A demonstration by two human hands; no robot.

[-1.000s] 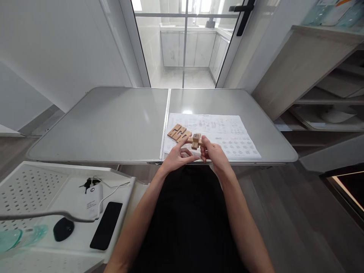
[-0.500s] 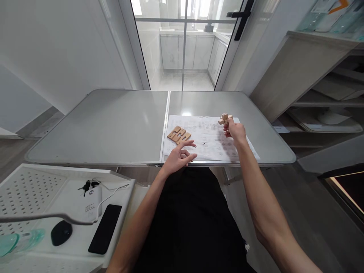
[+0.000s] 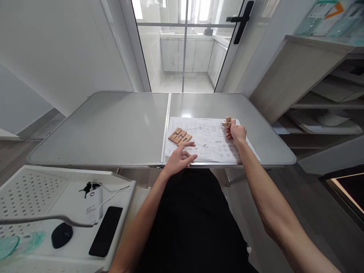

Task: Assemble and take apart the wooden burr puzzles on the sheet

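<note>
My right hand (image 3: pixel 236 131) is closed on a pale wooden block puzzle (image 3: pixel 227 121) over the right side of a printed sheet (image 3: pixel 213 133). Its fingers cover part of the puzzle. Near the table's front edge, my left hand (image 3: pixel 181 157) rests with its fingers apart and nothing in them. Just beyond that hand lie flat brown wooden pieces (image 3: pixel 179 135) with slots cut in them, side by side on the sheet. Two tiny objects, too small to name, are on the paper to the right of my left fingertips.
The grey folding table (image 3: pixel 127 129) has a seam down its middle. At lower left, a white tray (image 3: pixel 74 242) holds a black phone (image 3: pixel 105 231), a mouse (image 3: pixel 61 235), keys and a white charger (image 3: pixel 93 204) with a cable. A shelf unit (image 3: pixel 284 76) stands at right.
My right hand has shifted slightly right, and the block puzzle in it has turned a little and moved right and down. My left hand stays nearly where it was.
</note>
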